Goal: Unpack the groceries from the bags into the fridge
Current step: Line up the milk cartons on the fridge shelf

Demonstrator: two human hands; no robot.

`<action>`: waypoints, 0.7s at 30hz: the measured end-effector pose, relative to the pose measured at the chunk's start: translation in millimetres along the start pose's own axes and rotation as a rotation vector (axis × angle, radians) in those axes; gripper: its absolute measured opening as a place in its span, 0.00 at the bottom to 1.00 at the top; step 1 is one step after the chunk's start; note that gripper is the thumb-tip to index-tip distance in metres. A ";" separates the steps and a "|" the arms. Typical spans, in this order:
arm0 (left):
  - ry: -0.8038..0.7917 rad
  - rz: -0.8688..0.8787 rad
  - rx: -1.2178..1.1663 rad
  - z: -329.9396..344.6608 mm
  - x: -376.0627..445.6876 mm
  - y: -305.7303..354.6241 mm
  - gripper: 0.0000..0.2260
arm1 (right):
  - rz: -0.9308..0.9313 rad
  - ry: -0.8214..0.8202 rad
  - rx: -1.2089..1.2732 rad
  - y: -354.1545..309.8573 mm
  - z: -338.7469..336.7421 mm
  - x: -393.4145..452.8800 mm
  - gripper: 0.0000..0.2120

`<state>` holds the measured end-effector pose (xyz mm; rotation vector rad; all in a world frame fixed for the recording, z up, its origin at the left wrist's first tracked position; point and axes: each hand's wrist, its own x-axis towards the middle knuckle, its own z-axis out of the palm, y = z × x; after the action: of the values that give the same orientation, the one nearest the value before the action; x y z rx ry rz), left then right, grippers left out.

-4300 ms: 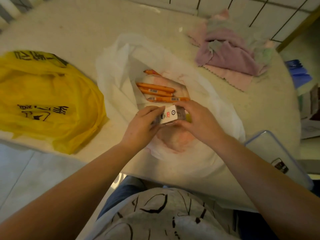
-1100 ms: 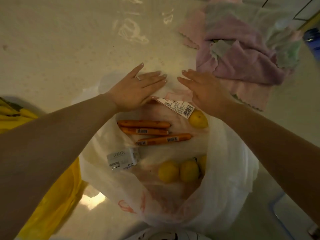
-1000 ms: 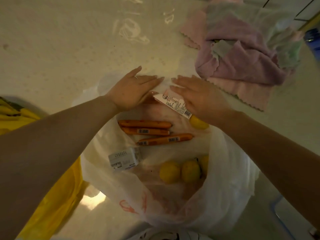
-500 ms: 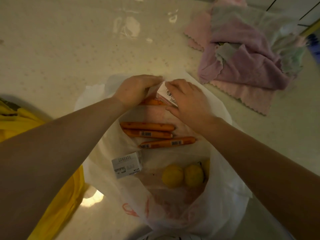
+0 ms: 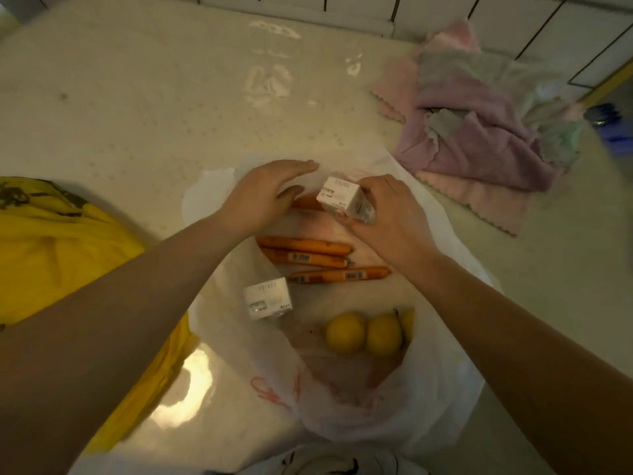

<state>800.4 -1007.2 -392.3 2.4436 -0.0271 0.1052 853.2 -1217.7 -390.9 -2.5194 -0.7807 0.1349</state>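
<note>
Nearest the camera I note the white bag (image 5: 394,416) lying open on the counter (image 5: 144,108), its mouth spread wide. Inside it, closest to me, sit the lemons (image 5: 363,332), touching one another. Just left of and beyond them a small white carton (image 5: 267,298) lies on the bag's lining. Past that I count three sausages (image 5: 308,255) in orange wrappers with barcodes, laid roughly side by side. At my left the yellow bag (image 5: 65,248) rests on the counter, partly behind the left forearm.

Further on, the right hand (image 5: 390,217) grasps a second carton (image 5: 342,197), fingers curled round its right side and thumb under it; the carton is tilted over the far end of the white bag. The left hand (image 5: 263,193) is beside it, fingers straight and released, palm down over another sausage (image 5: 308,202), which shows between the two hands. I cannot tell whether that palm touches it.

Farthest, to the right, a heap of cloths (image 5: 479,132) lies against the tiled wall (image 5: 445,15).
</note>
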 end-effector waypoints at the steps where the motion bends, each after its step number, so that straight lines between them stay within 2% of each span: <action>1: 0.024 -0.001 -0.014 -5.9 -11.1 6.7 0.17 | 0.016 -0.002 0.053 -4.7 -5.2 -8.2 0.24; 9: 0.071 -0.193 -0.399 -25.1 -116.4 49.4 0.12 | 0.172 0.076 0.370 -48.7 -25.8 -81.8 0.22; 13: 0.016 -0.315 -0.722 -16.1 -152.0 51.1 0.16 | 0.280 0.051 0.463 -62.1 -13.5 -106.3 0.21; 21: 0.079 -0.422 -0.629 -1.3 -163.9 42.9 0.15 | 0.332 0.140 0.495 -77.6 26.0 -126.1 0.23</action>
<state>635.0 -1040.7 -377.5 1.7704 0.4250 0.0006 703.2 -1221.0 -382.2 -2.1316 -0.2278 0.2294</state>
